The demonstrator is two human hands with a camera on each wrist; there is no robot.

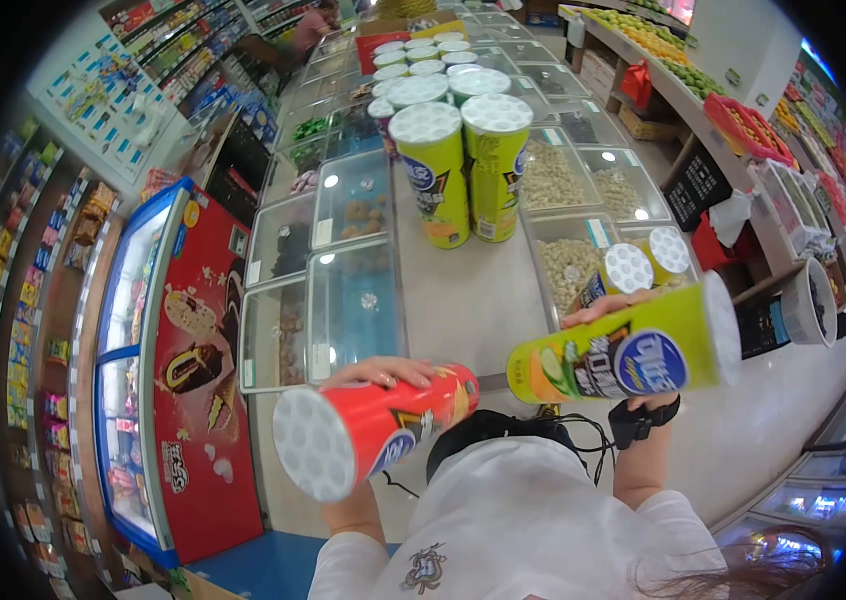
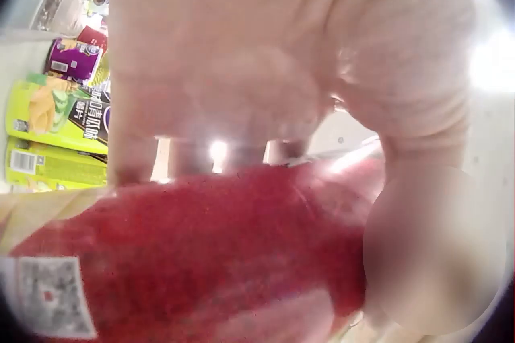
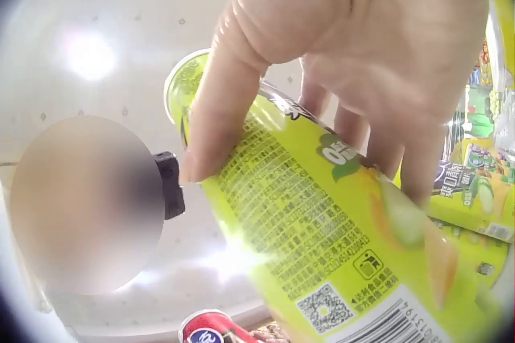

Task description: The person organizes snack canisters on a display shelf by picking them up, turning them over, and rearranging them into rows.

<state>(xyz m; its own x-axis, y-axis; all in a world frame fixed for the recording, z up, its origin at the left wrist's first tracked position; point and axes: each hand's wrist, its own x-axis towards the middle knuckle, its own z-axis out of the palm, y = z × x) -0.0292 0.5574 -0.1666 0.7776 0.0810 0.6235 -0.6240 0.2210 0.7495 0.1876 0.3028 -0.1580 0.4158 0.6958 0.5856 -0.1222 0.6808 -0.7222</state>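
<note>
Shop counter [image 1: 458, 300] beyond my hands | left hand [image 1: 378, 373] grips red can [image 1: 378, 430], tilted, lid outward | right hand [image 3: 338, 45] grips green can [image 1: 623, 350], lid outward | farther, two upright cans [image 1: 433, 185] | behind them, more cans [image 1: 418, 92] | far right, fruit [image 1: 633, 38]

Red canister [image 2: 217, 246] cropped in left wrist view, its code [image 2: 53, 296] blurred, barcode [image 3: 396, 325] on green canister [image 3: 290, 190] cropped

"013194" marks the barcode [image 3: 389, 328] on the held green can [image 3: 314, 214]; a standing green can [image 2: 48, 114] reads "薯片".
</note>
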